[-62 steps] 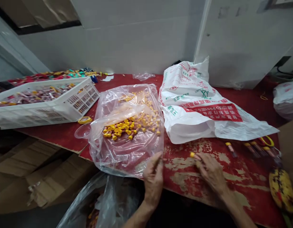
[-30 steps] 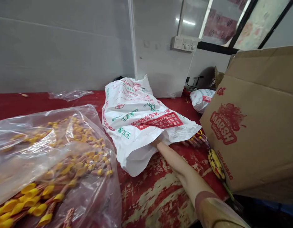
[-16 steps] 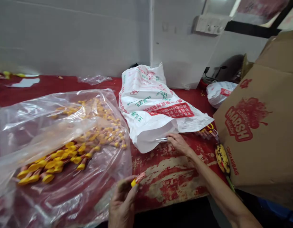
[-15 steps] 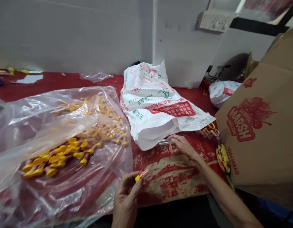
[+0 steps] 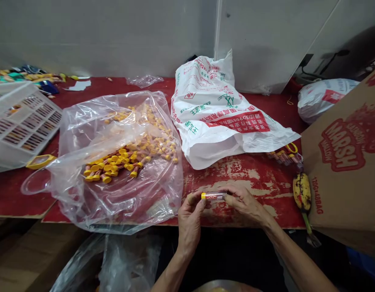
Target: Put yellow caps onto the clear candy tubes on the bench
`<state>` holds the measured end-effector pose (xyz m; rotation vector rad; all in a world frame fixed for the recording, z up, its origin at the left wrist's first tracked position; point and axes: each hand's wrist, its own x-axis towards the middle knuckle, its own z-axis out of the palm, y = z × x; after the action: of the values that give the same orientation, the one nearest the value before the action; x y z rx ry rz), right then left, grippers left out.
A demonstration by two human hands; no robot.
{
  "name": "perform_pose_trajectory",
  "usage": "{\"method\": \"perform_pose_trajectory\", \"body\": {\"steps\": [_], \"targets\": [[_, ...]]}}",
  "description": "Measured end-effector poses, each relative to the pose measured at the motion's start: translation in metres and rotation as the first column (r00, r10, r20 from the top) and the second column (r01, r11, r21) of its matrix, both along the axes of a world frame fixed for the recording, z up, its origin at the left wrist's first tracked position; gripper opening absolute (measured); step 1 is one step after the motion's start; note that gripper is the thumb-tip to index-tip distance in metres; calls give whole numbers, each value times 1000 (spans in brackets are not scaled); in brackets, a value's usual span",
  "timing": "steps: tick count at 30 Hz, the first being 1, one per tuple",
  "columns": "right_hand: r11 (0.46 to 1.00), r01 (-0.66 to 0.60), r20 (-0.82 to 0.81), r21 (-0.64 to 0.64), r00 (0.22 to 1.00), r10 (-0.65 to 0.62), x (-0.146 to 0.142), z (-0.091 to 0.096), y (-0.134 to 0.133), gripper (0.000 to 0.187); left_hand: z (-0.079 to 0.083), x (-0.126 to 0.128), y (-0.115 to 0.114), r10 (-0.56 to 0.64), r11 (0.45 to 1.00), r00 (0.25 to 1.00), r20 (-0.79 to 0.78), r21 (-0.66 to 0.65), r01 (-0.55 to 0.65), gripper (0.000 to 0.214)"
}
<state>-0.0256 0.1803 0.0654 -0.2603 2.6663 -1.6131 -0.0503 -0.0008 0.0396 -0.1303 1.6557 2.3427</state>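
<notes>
Just over the table's front edge, my left hand (image 5: 189, 217) pinches a yellow cap (image 5: 203, 195). My right hand (image 5: 245, 204) grips the far end of a small clear tube (image 5: 219, 196). Cap and tube lie in one line, and the pink-and-white piece attached to the cap shows inside the tube. Whether the cap is fully seated, I cannot tell. To the left of my hands, a large clear plastic bag (image 5: 163, 198) holds many yellow-capped pieces (image 5: 110, 164). Beyond them lies a white printed sack (image 5: 205, 105), its mouth facing me.
A white plastic basket (image 5: 29, 95) stands at the left, near a yellow ring-shaped part (image 5: 41, 161). Filled tubes (image 5: 285, 156) lie beside a cardboard box (image 5: 348, 178) at the right. A spotted banana-shaped object (image 5: 301, 192) hangs near that box.
My right hand has come back from the sack's mouth with the clear tube. Both hands have met, and the capped piece is now in the tube. The view has swung left.
</notes>
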Motion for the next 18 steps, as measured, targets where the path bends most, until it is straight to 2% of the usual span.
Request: {"method": "perform_pose_trajectory", "body": {"steps": [2, 6, 9, 12, 14, 16, 17, 18], "targets": [[999, -6, -21, 48, 1000, 7, 3, -8, -7, 26, -1, 4, 0, 6, 999, 1000, -2, -44, -6, 33], [985, 34, -118, 166, 993, -15, 10, -27, -21, 29, -6, 13, 1, -69, 990, 997, -28, -122, 65, 37], [970, 110, -216, 216, 974, -62, 11, -39, -34, 28, -9, 16, 2, -31, 983, 997, -75, -181, 17, 35], [937, 211, -314, 279, 942, -119, 7, -48, -42, 26, -3, 11, 3, -60, 974, 987, -148, -226, 25, 32], [925, 225, -353, 304, 929, -110, 2, -52, -38, 26, 5, 3, -1, -110, 957, 962, -250, -287, 35, 30], [896, 258, -404, 361, 909, -100, -4, -57, -23, 26, 12, -11, -13, -74, 925, 916, -395, -370, -85, 27], [858, 309, -445, 411, 889, -107, -8, -60, -10, 28, 14, -21, -24, -13, 893, 882, -470, -403, -202, 24], [798, 378, -490, 469, 863, -120, -12, -65, 4, 30, 16, -31, -37, 62, 837, 841, -537, -430, -337, 22]]}}
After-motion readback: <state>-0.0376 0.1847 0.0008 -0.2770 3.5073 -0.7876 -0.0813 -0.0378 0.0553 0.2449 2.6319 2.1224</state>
